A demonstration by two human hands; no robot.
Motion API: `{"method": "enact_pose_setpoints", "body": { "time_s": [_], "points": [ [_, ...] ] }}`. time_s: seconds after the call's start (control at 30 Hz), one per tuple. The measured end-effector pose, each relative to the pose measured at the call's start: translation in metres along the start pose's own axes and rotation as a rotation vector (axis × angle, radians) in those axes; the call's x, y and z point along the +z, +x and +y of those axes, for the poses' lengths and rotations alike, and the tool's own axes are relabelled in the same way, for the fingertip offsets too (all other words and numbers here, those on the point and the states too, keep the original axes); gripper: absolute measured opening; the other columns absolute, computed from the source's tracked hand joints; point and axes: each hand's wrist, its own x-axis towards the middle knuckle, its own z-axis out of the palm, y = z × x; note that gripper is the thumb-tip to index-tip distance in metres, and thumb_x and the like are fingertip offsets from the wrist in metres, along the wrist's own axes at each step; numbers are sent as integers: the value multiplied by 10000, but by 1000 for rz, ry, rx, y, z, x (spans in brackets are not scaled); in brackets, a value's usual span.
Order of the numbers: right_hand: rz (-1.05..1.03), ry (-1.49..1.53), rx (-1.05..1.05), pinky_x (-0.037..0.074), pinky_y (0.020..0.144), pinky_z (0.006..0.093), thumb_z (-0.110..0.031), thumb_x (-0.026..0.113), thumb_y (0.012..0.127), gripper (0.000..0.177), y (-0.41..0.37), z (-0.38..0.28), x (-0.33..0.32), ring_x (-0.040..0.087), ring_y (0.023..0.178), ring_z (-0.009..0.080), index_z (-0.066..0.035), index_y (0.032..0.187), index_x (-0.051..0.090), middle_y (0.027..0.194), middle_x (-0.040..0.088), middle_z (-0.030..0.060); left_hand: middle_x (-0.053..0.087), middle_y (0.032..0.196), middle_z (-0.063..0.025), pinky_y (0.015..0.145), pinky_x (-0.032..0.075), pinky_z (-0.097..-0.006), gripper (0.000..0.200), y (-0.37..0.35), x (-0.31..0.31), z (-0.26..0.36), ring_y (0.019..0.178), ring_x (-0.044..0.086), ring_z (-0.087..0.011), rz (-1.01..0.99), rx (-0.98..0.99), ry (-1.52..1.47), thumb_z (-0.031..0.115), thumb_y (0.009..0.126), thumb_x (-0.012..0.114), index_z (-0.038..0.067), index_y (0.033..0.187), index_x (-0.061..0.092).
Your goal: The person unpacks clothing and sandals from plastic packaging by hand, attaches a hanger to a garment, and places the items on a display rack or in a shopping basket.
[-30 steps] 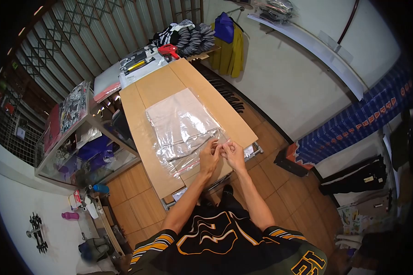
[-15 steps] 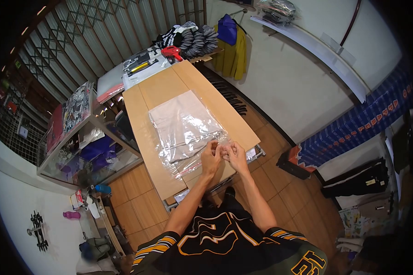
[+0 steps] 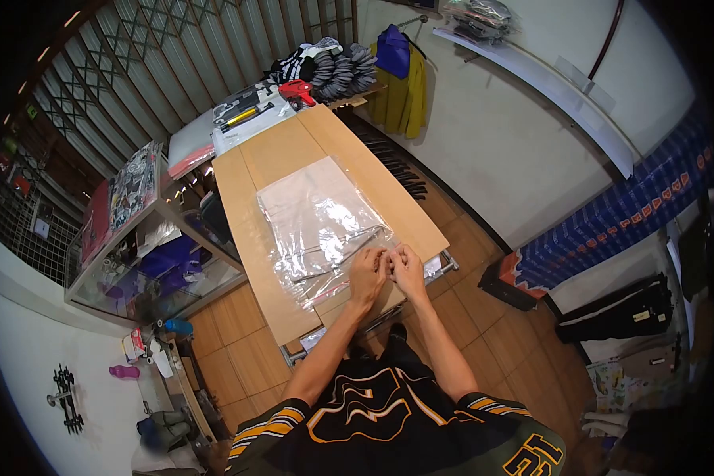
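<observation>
Clear plastic bag (image 3: 321, 218) lies flat on the wooden table (image 3: 274, 151), with a pale folded cloth (image 3: 305, 190) inside it. Its near edge sits right under my view of the hands. Left hand (image 3: 367, 274) and right hand (image 3: 408, 270) are side by side and touching. Both have fingers curled in tight, pinching the bag's near edge. I can't tell exactly which fold they grip. Glass cabinet (image 3: 135, 262) stands left of the table and a red tool (image 3: 297, 91) lies at the far end.
</observation>
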Motion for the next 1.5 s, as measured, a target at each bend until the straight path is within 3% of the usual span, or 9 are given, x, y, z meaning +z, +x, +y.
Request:
{"method": "enact_pose_setpoints", "body": {
  "time_s": [0.33, 0.4, 0.6, 0.7, 0.8, 0.93, 1.1, 1.43, 1.5],
  "points": [
    [109, -127, 7, 508, 479, 245, -175, 523, 994, 147, 10, 14, 1, 599, 613, 91, -43, 937, 553, 769, 634, 41, 609, 878, -87, 757, 428, -404, 102, 8, 7, -7, 861, 580, -282, -16, 125, 231, 181, 894, 626, 81, 909, 644],
    [139, -269, -140, 547, 613, 375, -115, 553, 936, 153, 14, 24, -1, 677, 685, 234, 29, 967, 596, 774, 670, 166, 604, 876, -86, 760, 422, -405, 104, 9, 7, -7, 860, 576, -282, -9, 131, 232, 183, 895, 623, 81, 911, 636],
    [223, -403, -317, 511, 696, 438, -136, 547, 913, 199, 10, 20, 6, 667, 779, 373, 49, 969, 595, 815, 665, 234, 591, 884, -90, 778, 398, -411, 101, 8, 6, -2, 866, 564, -284, 17, 125, 273, 178, 898, 612, 80, 923, 614],
    [221, -478, -221, 493, 692, 462, -151, 543, 913, 218, 6, 7, 9, 655, 794, 390, 55, 961, 595, 797, 650, 247, 585, 890, -105, 783, 396, -417, 105, 9, 6, -3, 866, 561, -294, 63, 107, 275, 171, 902, 607, 72, 937, 607],
    [283, -634, -332, 501, 611, 397, -91, 532, 917, 159, 10, 26, 7, 648, 667, 274, 43, 833, 539, 690, 615, 190, 579, 899, -118, 795, 401, -424, 110, 14, 6, -7, 871, 558, -306, 121, 64, 234, 165, 904, 603, 63, 946, 601],
    [283, -499, -325, 497, 523, 365, -97, 549, 916, 177, 10, 22, 8, 636, 590, 225, 24, 795, 503, 658, 609, 166, 585, 920, -117, 819, 408, -433, 150, 10, 3, -6, 898, 562, -310, 63, 39, 190, 168, 900, 610, 64, 1007, 606],
    [108, -225, -189, 462, 408, 238, -15, 617, 874, 195, -1, 9, 12, 600, 523, 104, 7, 987, 460, 688, 630, 94, 623, 905, -101, 841, 399, -427, 227, -9, -17, 3, 880, 581, -287, 37, 72, 225, 123, 870, 651, 61, 1084, 609],
    [85, -194, -153, 471, 409, 240, 15, 621, 852, 315, -5, 10, 13, 594, 527, 111, 25, 1087, 411, 699, 586, 72, 652, 851, -65, 746, 422, -397, 273, 16, -44, -5, 808, 631, -248, 177, 4, 152, 105, 872, 659, 72, 1132, 586],
    [126, -313, -260, 467, 430, 241, 4, 633, 843, 350, -2, 18, 12, 601, 529, 119, 29, 1119, 418, 683, 601, 82, 655, 849, -63, 760, 425, -398, 280, 16, -52, -2, 795, 637, -250, 152, -19, 130, 112, 875, 664, 64, 1138, 581]
  ]
}}
